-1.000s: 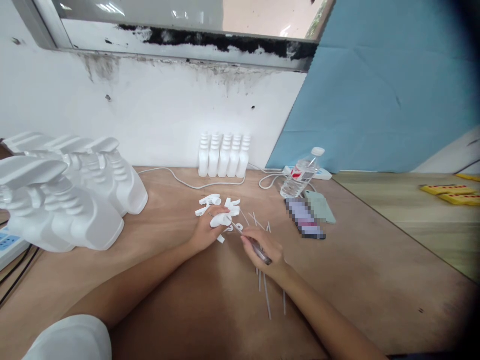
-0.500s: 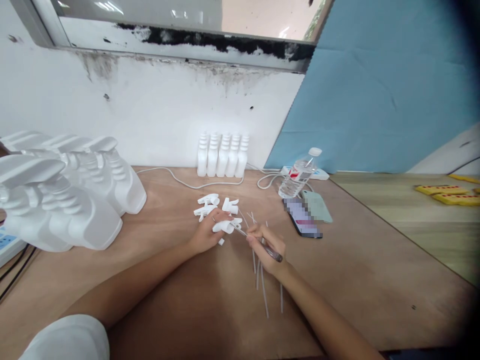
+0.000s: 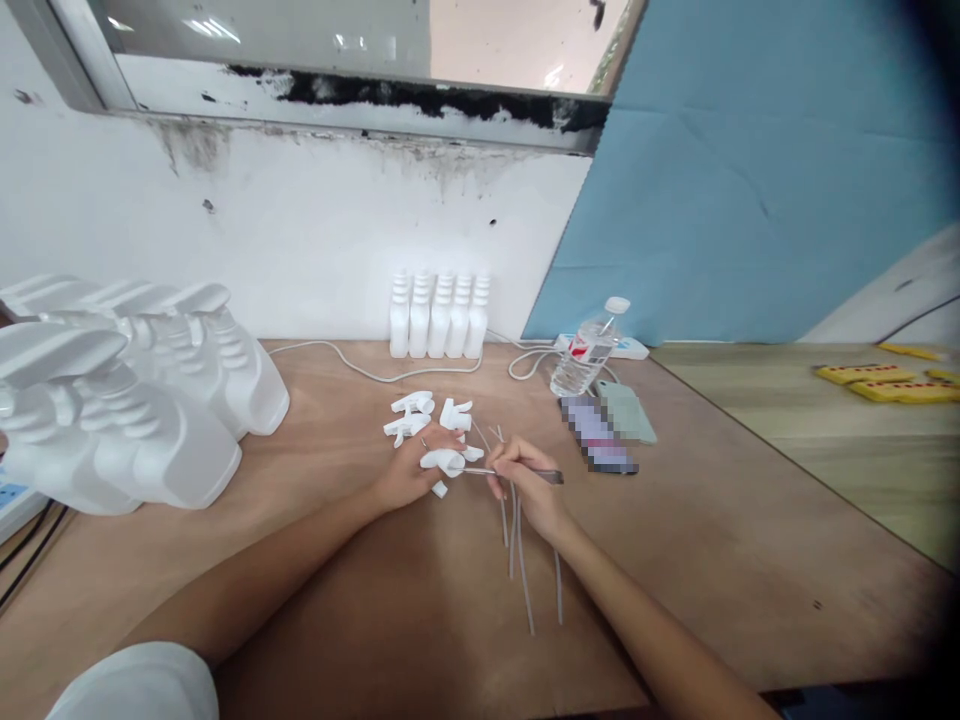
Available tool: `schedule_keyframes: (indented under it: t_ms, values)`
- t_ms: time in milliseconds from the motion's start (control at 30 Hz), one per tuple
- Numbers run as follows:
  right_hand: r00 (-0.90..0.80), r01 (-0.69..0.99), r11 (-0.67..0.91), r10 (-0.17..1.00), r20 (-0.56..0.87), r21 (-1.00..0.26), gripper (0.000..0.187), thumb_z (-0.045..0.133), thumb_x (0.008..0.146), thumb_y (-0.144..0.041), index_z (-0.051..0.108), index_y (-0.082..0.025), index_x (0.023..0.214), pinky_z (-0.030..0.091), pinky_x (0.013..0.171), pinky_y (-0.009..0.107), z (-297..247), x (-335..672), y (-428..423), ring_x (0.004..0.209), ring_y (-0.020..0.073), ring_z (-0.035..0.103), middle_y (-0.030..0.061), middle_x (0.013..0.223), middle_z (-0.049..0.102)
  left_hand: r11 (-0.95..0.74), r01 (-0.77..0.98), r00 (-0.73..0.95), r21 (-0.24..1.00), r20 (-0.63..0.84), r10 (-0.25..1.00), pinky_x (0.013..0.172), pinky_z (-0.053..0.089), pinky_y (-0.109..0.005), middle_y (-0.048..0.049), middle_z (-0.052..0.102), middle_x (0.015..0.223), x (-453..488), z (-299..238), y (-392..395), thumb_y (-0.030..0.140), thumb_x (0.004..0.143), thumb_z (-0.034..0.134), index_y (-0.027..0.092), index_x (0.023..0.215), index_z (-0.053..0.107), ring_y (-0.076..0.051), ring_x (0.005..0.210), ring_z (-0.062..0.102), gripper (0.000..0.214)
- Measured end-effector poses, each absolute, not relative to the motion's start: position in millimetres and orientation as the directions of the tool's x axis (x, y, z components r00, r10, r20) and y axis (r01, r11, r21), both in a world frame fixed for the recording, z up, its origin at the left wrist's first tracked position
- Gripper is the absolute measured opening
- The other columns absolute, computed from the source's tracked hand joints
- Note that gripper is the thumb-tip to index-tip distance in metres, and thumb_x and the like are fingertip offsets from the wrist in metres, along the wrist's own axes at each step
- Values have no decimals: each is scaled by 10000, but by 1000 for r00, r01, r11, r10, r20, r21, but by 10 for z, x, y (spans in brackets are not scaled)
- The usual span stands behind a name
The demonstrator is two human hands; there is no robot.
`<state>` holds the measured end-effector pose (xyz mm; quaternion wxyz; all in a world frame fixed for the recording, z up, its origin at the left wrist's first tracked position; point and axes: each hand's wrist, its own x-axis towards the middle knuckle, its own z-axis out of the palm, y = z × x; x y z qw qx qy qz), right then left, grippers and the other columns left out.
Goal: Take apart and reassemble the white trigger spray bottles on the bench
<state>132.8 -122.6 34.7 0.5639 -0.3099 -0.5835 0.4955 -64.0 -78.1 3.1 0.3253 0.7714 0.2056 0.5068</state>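
Observation:
My left hand (image 3: 409,470) is closed around a white trigger spray head (image 3: 444,461), its round collar facing right. In my right hand (image 3: 527,480) is a slim metal tool with a dark handle (image 3: 553,477), which looks like a screwdriver or tweezers. Its thin shaft lies nearly level, the tip at the collar's opening; how far it goes in I cannot tell. Several more white spray heads (image 3: 412,403) lie just beyond my left hand. A small white piece (image 3: 439,489) rests below it. Several thin clear tubes (image 3: 524,580) lie under and beside my right hand.
Large white bottles (image 3: 187,430) stand at the left, and a row of small white bottles (image 3: 439,325) by the wall. A water bottle (image 3: 585,355), a phone (image 3: 596,440) and a pale green case (image 3: 628,412) are at the right. A white cable (image 3: 360,372) crosses the back.
My right hand has turned the tool from a downward slant to nearly level, its tip still at the spray head. My left hand keeps its hold. The whole view has shifted slightly.

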Motion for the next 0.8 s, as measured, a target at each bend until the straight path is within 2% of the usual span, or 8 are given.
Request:
schedule_keyframes:
  t_ms: [133, 300, 400, 467, 533, 600, 667, 800]
  values:
    - [-202, -63, 456, 865, 459, -888, 203, 562, 871, -209, 518, -189, 674, 381, 493, 249, 307, 1317, -1280, 537, 111, 511, -6, 662, 550, -715, 20, 361, 699, 662, 657, 948, 456, -424, -112, 622, 1105, -640, 21, -760, 302, 866, 609, 188, 1082, 634, -235, 1077, 585, 245]
    - [-156, 183, 672, 741, 653, -718, 175, 508, 887, -147, 503, -202, 722, 404, 565, 269, 268, 1359, -1320, 620, 131, 536, 4, 701, 561, -708, 51, 344, 704, 653, 675, 946, 464, -434, -108, 627, 1081, -619, 16, -762, 323, 839, 643, 180, 1060, 630, -230, 1056, 591, 263]
    - [-208, 377, 751, 639, 740, -542, 140, 509, 855, -93, 516, -207, 774, 410, 562, 268, 291, 1347, -1332, 594, 130, 540, 11, 731, 597, -703, 81, 358, 707, 637, 682, 945, 465, -425, -105, 617, 1095, -618, 9, -765, 305, 855, 616, 189, 1081, 620, -225, 1060, 585, 254]
    - [-282, 475, 800, 532, 798, -366, 145, 528, 816, -60, 534, -205, 823, 424, 558, 268, 311, 1309, -1339, 581, 134, 548, 25, 757, 622, -707, 96, 360, 700, 638, 681, 945, 462, -411, -104, 611, 1098, -620, 3, -763, 284, 859, 602, 186, 1089, 617, -224, 1064, 579, 251]
    - [-369, 520, 835, 411, 834, -181, 170, 550, 776, -41, 537, -198, 840, 434, 559, 276, 325, 1261, -1346, 591, 153, 560, 41, 750, 631, -718, 105, 356, 688, 648, 673, 942, 458, -401, -101, 608, 1081, -622, -4, -761, 258, 855, 598, 176, 1089, 615, -227, 1060, 577, 249]
    - [-424, 535, 841, 354, 833, -85, 173, 561, 755, -37, 527, -196, 813, 430, 554, 284, 335, 1219, -1358, 598, 168, 563, 47, 716, 619, -725, 114, 356, 679, 654, 668, 935, 457, -397, -94, 601, 1063, -624, -10, -763, 233, 851, 588, 174, 1098, 608, -230, 1054, 574, 255]
    - [-411, 550, 825, 404, 817, -132, 160, 550, 764, -45, 519, -201, 784, 417, 549, 284, 345, 1196, -1373, 585, 164, 551, 36, 689, 600, -724, 127, 372, 678, 644, 669, 936, 454, -393, -87, 585, 1068, -630, -15, -768, 199, 850, 570, 183, 1115, 599, -226, 1058, 568, 267]
    - [-223, 440, 730, 653, 724, -523, 186, 491, 830, -86, 478, -207, 691, 377, 536, 261, 374, 1214, -1364, 540, 120, 490, -10, 644, 533, -716, 122, 413, 687, 621, 666, 942, 449, -378, -81, 573, 1070, -645, -7, -786, 138, 847, 539, 195, 1104, 608, -218, 1082, 560, 272]
